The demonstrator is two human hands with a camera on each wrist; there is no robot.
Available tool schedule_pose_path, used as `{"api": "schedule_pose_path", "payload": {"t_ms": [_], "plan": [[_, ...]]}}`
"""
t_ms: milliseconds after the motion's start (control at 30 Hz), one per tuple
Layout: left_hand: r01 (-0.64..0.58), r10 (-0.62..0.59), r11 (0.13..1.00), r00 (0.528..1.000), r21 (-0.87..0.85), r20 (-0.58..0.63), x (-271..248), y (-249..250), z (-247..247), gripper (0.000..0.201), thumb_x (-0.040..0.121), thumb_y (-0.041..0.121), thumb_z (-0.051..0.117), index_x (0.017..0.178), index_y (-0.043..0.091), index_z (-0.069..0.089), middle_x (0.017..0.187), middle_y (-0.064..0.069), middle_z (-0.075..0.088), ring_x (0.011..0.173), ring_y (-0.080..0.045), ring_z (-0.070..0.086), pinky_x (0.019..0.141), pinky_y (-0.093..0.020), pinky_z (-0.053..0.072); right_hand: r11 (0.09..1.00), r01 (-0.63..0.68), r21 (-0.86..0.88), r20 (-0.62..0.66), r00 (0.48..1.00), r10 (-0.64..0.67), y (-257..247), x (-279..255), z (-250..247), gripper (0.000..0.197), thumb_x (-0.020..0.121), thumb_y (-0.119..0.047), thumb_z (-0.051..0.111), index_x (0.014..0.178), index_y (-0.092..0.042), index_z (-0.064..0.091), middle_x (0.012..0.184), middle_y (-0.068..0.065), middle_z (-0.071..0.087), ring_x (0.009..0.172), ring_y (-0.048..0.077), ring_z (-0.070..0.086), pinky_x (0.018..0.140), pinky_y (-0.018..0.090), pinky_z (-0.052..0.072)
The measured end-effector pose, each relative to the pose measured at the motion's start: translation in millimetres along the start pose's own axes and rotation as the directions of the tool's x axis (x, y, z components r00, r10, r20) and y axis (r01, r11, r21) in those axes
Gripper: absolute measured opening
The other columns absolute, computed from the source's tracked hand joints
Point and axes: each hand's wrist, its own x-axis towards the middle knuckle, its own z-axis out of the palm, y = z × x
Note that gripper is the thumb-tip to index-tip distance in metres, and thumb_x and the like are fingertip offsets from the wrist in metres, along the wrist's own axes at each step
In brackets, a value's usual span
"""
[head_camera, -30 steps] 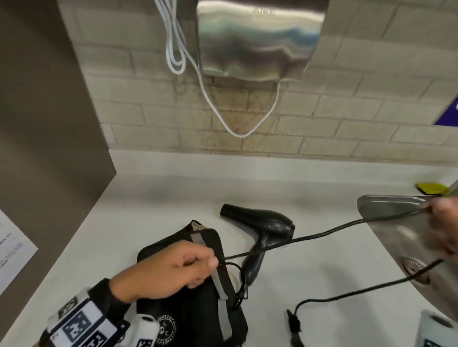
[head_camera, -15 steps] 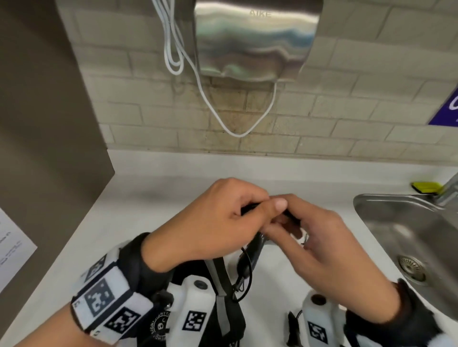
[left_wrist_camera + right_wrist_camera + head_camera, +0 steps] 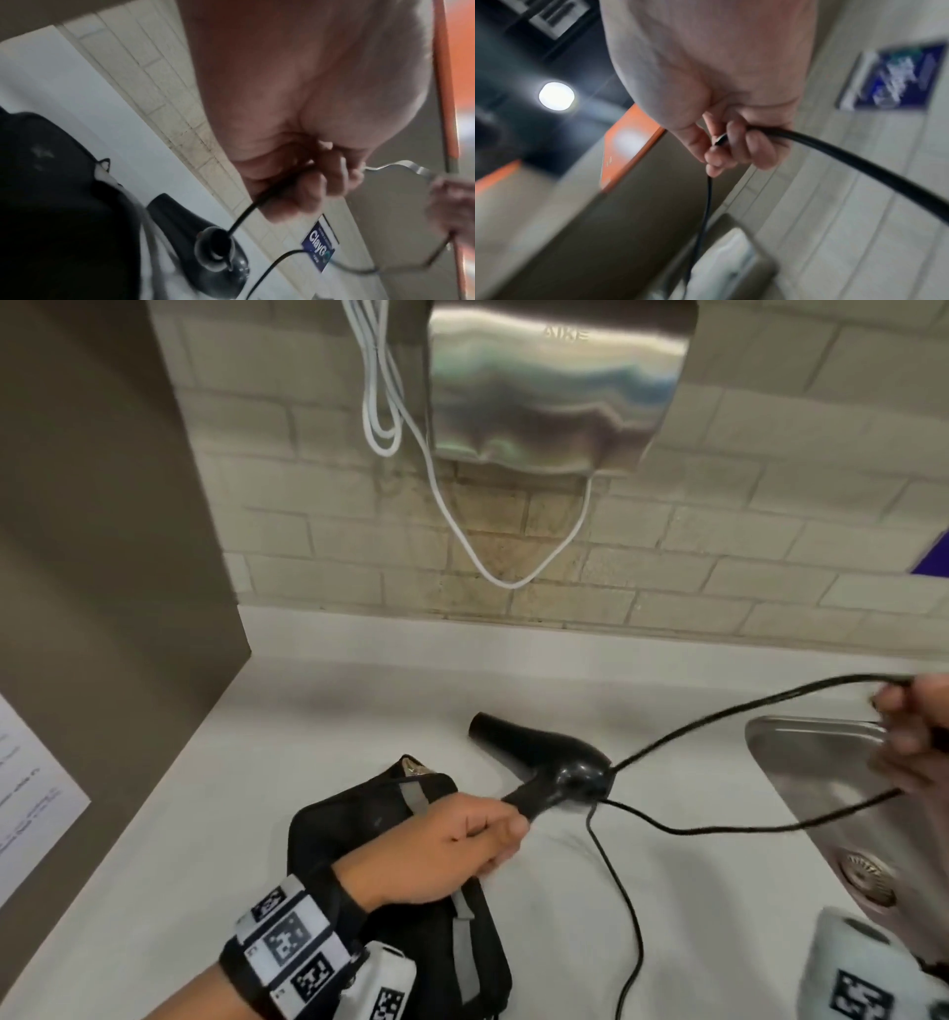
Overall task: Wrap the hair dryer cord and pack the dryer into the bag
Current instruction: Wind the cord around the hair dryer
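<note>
**Hair dryer, cord, bag: positions on counter**

Hair dryer (image 3: 544, 770): black, lying on the white counter (image 3: 308, 762), nozzle toward the brick wall, handle toward the near edge. Just right of the bag, handle end at the bag's right side. Not in the bag.

Cord (image 3: 719, 726): black, thin. Upper strand raised off the counter from the rear of the dryer body up to the right hand. Lower strand sagging from the same hand down past the sink rim to the dryer. Third length trailing across the counter toward the near edge, plug out of sight. In the left wrist view, one strand entering the curled left fingers; whether pinched together with the handle cannot be told.

Bag (image 3: 359, 819): black, grey strap, flat on the counter, partly under the left hand and wrist. Zip end visible at the far corner; open or closed cannot be told.

Left hand (image 3: 441, 850): fingers curled round the end of the dryer handle, over the bag.

Right hand (image 3: 914, 737): blurred, above the sink, fingers curled round the cord, confirmed in the right wrist view.

Sink (image 3: 821, 762): steel, at the right, drain visible.

Hand dryer unit (image 3: 554, 382): steel, wall-mounted, white cable (image 3: 508, 577) looping beneath.
</note>
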Motion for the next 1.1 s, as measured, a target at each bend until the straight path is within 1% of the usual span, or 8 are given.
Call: {"api": "schedule_pose_path", "payload": {"t_ms": [67, 133, 300, 567, 667, 767, 867, 1100], "plan": [[-0.032, 0.033, 0.999, 0.995, 0.009, -0.093, 4.4, 10.9, -2.5, 0.041, 0.098, 0.047, 0.039, 0.065, 0.024, 0.049, 0.06, 0.011, 0.043, 0.057, -0.007, 0.039, 0.061, -0.022, 0.037, 0.946, -0.043, -0.321, 0.001, 0.999, 0.046, 16.7, -3.1, -5.3, 0.016, 0.088, -0.052, 0.055, 0.092, -0.038, 0.061, 0.081, -0.012, 0.066, 0.074, 0.005, 0.064, 0.062, 0.005, 0.049], [-0.058, 0.064, 0.997, 0.986, 0.045, -0.151, 10.0, 25.6, -7.3, 0.044, 0.099, 0.044, 0.039, 0.066, 0.016, 0.05, 0.059, 0.01, 0.041, 0.056, -0.007, 0.038, 0.06, -0.021, 0.036, 0.788, -0.014, -0.616, 0.011, 1.0, 0.026, 25.3, -10.0, 15.2, 0.026, 0.082, -0.031, 0.053, 0.106, -0.037, 0.058, 0.099, 0.007, 0.066, 0.095, 0.026, 0.062, 0.082, 0.029, 0.052], [-0.121, 0.129, 0.991, 0.974, 0.054, -0.186, 23.0, 63.9, -16.1, 0.044, 0.098, 0.041, 0.041, 0.062, 0.017, 0.044, 0.058, 0.001, 0.039, 0.053, -0.009, 0.037, 0.058, -0.019, 0.037, 0.631, 0.296, -0.717, 0.138, 0.948, -0.288, -7.3, -35.1, 72.7, 0.075, 0.075, -0.024, 0.061, 0.137, 0.008, 0.033, 0.136, 0.033, 0.037, 0.128, 0.045, 0.031, 0.11, 0.052, 0.025], [-0.121, 0.127, 0.992, 0.968, 0.042, -0.216, 37.3, 91.6, -27.8, 0.047, 0.102, 0.038, 0.042, 0.061, 0.015, 0.046, 0.057, 0.002, 0.039, 0.051, -0.01, 0.036, 0.053, -0.023, 0.035, 0.406, 0.413, -0.815, 0.207, 0.863, -0.461, -27.8, -15.2, 99.1, 0.099, 0.068, -0.019, 0.081, 0.148, -0.003, 0.025, 0.149, 0.038, 0.019, 0.138, 0.057, 0.01, 0.113, 0.067, 0.007], [-0.111, 0.084, 0.986, 0.975, -0.122, -0.206, 42.8, 90.5, -32.1, 0.047, 0.1, 0.04, 0.043, 0.061, 0.016, 0.047, 0.047, 0.014, 0.036, 0.044, -0.004, 0.03, 0.049, -0.018, 0.031, 0.461, 0.623, -0.632, 0.452, 0.779, -0.434, -15.2, -2.6, 111.4, 0.063, 0.088, -0.037, 0.062, 0.142, -0.01, 0.042, 0.147, 0.019, 0.04, 0.142, 0.041, 0.024, 0.115, 0.063, 0.012], [-0.116, 0.052, 0.94, 0.978, -0.321, -0.2, 44.6, 83.9, -38.7, 0.046, 0.097, 0.045, 0.044, 0.061, 0.017, 0.046, 0.048, 0.015, 0.027, 0.044, -0.01, 0.021, 0.047, -0.019, 0.025, 0.732, 0.578, -0.36, 0.568, 0.759, -0.32, 10.1, 6.8, 122.7, 0.032, 0.098, -0.036, 0.044, 0.126, -0.021, 0.051, 0.113, -0.001, 0.068, 0.114, 0.019, 0.059, 0.114, 0.053, 0.029], [-0.104, 0.035, 0.898, 0.986, -0.428, -0.166, 42.7, 67.5, -43.3, 0.045, 0.096, 0.046, 0.044, 0.062, 0.017, 0.048, 0.048, 0.01, 0.026, 0.045, -0.013, 0.019, 0.049, -0.023, 0.023, 0.896, 0.412, -0.168, 0.478, 0.829, -0.291, 24.7, 15.1, 130.7, 0.018, 0.1, -0.03, 0.043, 0.102, -0.022, 0.059, 0.073, -0.005, 0.065, 0.07, 0.015, 0.062, 0.076, 0.045, 0.052], [-0.12, 0.044, 0.82, 0.988, -0.559, -0.147, 36.0, 40.8, -33.3, 0.045, 0.1, 0.039, 0.035, 0.064, 0.015, 0.046, 0.048, 0.006, 0.032, 0.047, -0.014, 0.024, 0.052, -0.027, 0.025, 0.961, 0.275, 0.041, 0.189, 0.942, -0.277, 20.3, 27.7, 166.4, 0.014, 0.097, -0.02, 0.051, 0.099, -0.021, 0.065, 0.059, -0.005, 0.054, 0.047, 0.018, 0.051, 0.048, 0.025, 0.05]]}}
